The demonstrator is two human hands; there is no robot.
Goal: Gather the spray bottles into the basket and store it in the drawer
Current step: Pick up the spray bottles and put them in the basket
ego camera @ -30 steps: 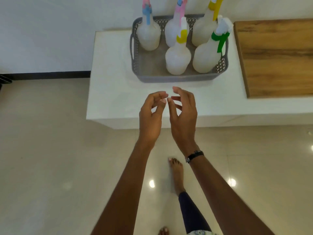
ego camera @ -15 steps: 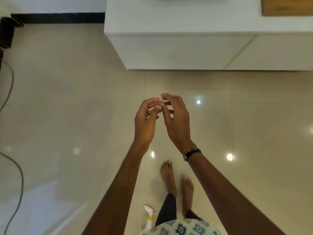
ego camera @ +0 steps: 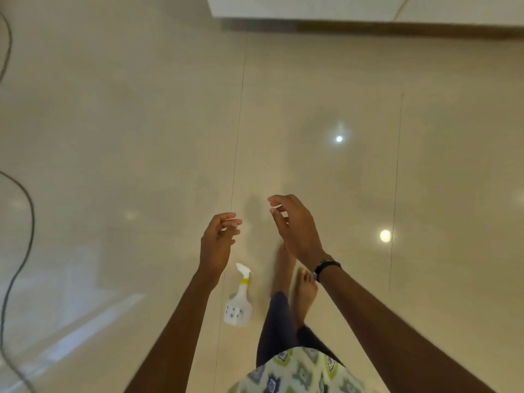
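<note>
One white spray bottle (ego camera: 239,303) with a white nozzle and a yellow collar stands on the floor tiles just left of my bare feet. My left hand (ego camera: 217,241) hovers above it, fingers loosely curled and apart, holding nothing. My right hand (ego camera: 295,228), with a black wrist band, is to the right of it and a little higher, also empty with fingers apart. The two hands are separated by a small gap. The basket and the other bottles are out of view.
The bottom edge of the white cabinet (ego camera: 340,7) runs along the top of the frame. A dark cable (ego camera: 21,251) curves down the left side of the glossy beige floor. My feet (ego camera: 295,279) stand right of the bottle.
The view has tilted down from the cabinet top to the floor, so the basket has left the frame and a bottle on the floor has appeared. My hands have moved apart.
</note>
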